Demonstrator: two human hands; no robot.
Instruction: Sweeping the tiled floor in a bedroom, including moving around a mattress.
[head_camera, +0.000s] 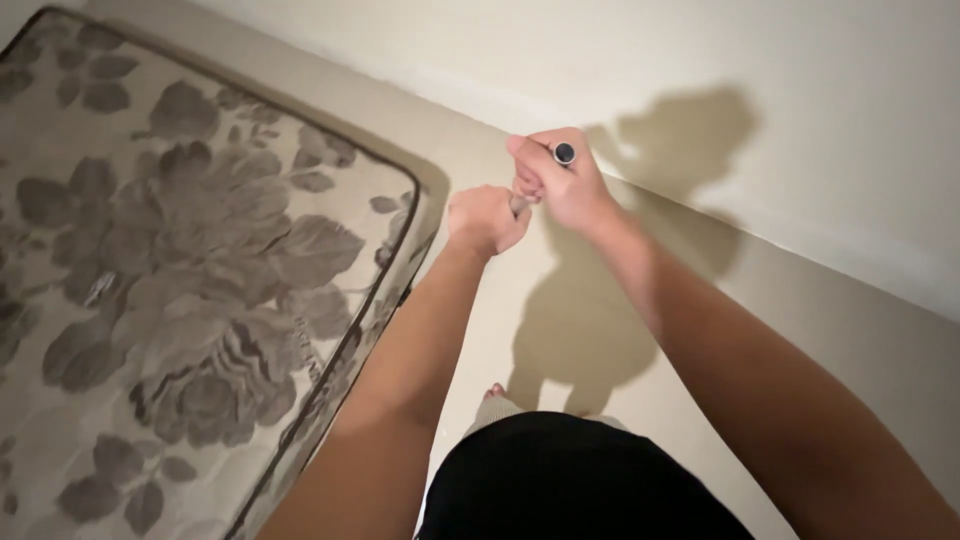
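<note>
Both my hands are held out in front of me above the floor, close together. My right hand is closed around a thin upright handle whose round dark end cap pokes out above my fingers. My left hand is a fist just below and to the left, gripping the same handle lower down, where a short bit of it shows between the two hands. The rest of the handle is hidden by my hands and arms.
A mattress with a grey flower pattern lies on the floor at the left. A pale wall runs along the top right. My shadow falls on the beige floor. A toe shows below.
</note>
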